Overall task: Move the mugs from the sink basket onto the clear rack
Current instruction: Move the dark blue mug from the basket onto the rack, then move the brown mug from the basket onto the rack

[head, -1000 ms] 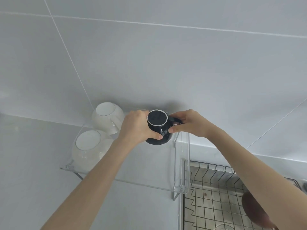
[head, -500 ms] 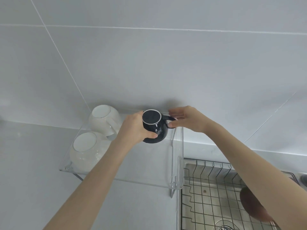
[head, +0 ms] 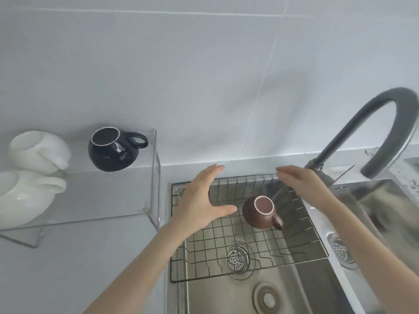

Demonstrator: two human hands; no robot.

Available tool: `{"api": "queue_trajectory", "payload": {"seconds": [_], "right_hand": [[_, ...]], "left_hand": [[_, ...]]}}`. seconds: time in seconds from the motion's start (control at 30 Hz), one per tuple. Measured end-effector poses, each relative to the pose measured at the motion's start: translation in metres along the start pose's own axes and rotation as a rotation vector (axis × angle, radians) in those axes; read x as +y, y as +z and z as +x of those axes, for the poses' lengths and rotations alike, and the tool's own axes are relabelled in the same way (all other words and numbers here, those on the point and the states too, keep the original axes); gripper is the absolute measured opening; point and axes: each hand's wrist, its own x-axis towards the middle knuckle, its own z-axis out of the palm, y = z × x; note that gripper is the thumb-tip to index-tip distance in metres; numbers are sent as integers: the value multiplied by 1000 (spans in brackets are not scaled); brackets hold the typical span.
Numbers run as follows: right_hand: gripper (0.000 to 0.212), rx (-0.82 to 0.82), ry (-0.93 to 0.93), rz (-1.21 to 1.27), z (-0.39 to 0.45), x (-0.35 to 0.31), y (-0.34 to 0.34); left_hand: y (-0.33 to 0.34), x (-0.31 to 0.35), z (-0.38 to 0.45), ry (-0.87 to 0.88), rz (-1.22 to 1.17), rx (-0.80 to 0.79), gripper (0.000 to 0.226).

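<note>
Released, glossy black mug [head: 112,150] sits inverted; both hands' fingers [head: 205,177] spread over wire basket [head: 226,252].

Just two bare arms coming in from the bottom, no sleeves anywhere in sight. The left hand [head: 201,205] and right hand [head: 303,186] have nothing on them either: no gloves, rings, watch or bracelets that I can spot. Nails look short and plain, though the right side is a bit blurry.
</note>
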Motion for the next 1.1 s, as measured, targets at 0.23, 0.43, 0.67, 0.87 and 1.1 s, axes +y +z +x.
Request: {"api": "queue_trajectory", "payload": {"seconds": [0.23,0.43,0.67,0.87,1.1], "right_hand": [[56,-8,214,101,-19,103,29],[79,-25,240,106,-3,131,70],[75,30,236,210,12,141,83],[75,69,239,202,14,144,83],[76,76,188,189,12,122,72]], "left_hand": [[116,-39,46,-249,-27,-325,97],[165,-67,72,-295,-8,-317,95],[184,-80,80,-334,-30,-281,100],[186,-80,79,-348,-63,-236,99],[157,-60,71,-330,-83,-173,100]]}}
